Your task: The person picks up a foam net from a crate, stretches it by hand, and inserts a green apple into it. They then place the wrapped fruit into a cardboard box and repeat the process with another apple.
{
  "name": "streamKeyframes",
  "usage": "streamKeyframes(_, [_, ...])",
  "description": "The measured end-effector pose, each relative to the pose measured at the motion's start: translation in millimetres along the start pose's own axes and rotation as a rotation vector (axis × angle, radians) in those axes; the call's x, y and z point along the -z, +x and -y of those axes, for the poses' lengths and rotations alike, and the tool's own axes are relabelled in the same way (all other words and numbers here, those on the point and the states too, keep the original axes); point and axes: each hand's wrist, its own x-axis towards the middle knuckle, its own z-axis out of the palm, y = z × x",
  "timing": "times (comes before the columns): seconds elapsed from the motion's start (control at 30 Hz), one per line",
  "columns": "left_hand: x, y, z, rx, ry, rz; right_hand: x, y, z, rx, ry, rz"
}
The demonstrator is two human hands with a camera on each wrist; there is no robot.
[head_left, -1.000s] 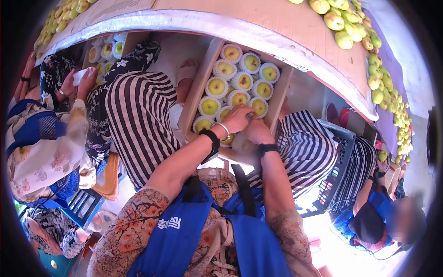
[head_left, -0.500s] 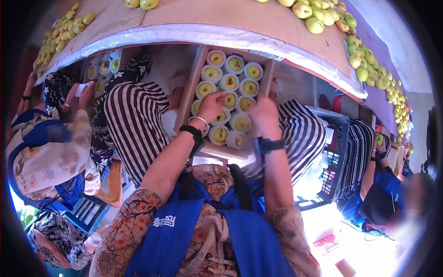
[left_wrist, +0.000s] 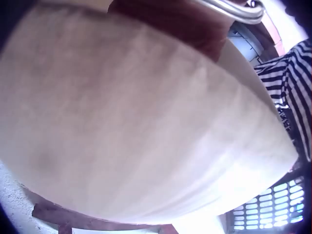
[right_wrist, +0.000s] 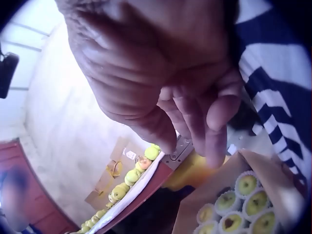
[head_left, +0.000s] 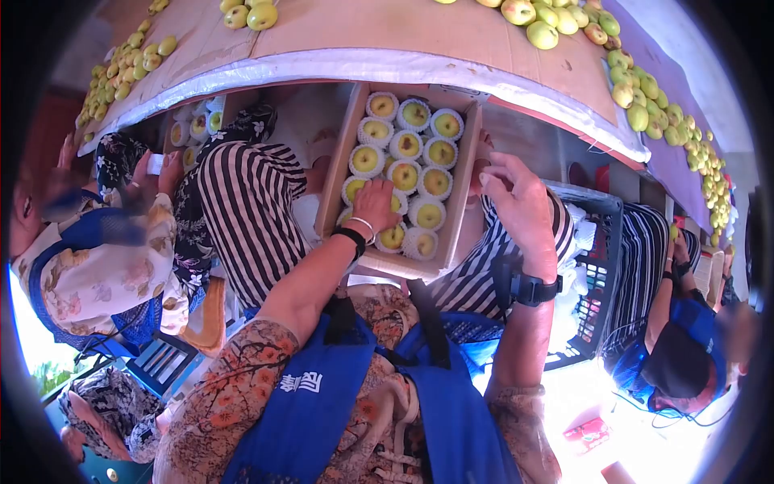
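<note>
Shifting outward since the frame half a second ago, the right hand point(head_left: 520, 198) is now hovering beyond the right wall of the cardboard box point(head_left: 387, 264), while the left hand point(head_left: 376, 203) is lying a little nearer, over the near-left part of the load. Foam-sleeved apples point(head_left: 404, 176) are filling the box, which is standing between the person's striped trouser legs point(head_left: 246, 202), just below the near edge of the bench point(head_left: 363, 24). The right hand is holding nothing that shows, its fingers loosely bent; the left is resting on apples, but whether it is gripping one cannot be told, its fingertips being hidden and pale cardboard blocking most of the left wrist view. Settling the sleeved apples into even rows seems to be the step in hand; the next move is probably calling for gentle pressing by the left hand without bruising the fruit. White characters are showing on the blue apron point(head_left: 310, 403), but their slant is keeping them from being read surely. At the near right a red packet point(head_left: 588, 434) is lying, its print too small to make out.
</note>
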Motion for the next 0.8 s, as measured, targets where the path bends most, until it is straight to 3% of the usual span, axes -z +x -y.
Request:
streamKeyframes(0.1, [6.0,5.2,2.6,0.037,-0.16,-0.063,0.8,2.0,0.1,-0.087,0.242,0.076])
streamKeyframes(0.2, [49.6,22.6,-4.3,0.122,-0.508,0.025,10.9,4.7,7.5,-0.076,0.501,0.107])
streamKeyframes(0.3, [77.9,42.8,-4.4,0.108,-0.744,-0.244,12.4,6.0,13.6,-0.104,0.767,0.04])
streamKeyframes(0.37, [130.1,36.1,-19.8,0.082,-1.099,-0.262,11.2,12.8,-0.2,-0.058,0.945,0.056])
streamKeyframes(0.43, [175.0,14.9,-39.1,-0.06,-1.176,-0.473,6.5,17.0,-4.7,-0.057,1.079,0.061])
streamKeyframes(0.5, [216.8,-20.4,-55.7,-0.21,-1.416,-0.585,-0.3,21.2,-6.4,-0.073,1.064,0.067])
streamKeyframes(0.57, [259.8,-62.5,-68.9,-0.308,-1.459,-0.697,-8.5,28.6,-9.2,-0.025,1.099,0.126])
streamKeyframes(0.7, [331.0,-139.0,-65.5,-0.589,-1.506,-1.076,-14.2,32.8,12.2,0.036,1.085,0.276])
streamKeyframes(0.8, [362.6,-188.0,-48.3,-0.754,-1.26,-1.373,-24.1,47.8,7.8,-0.02,1.174,0.257])
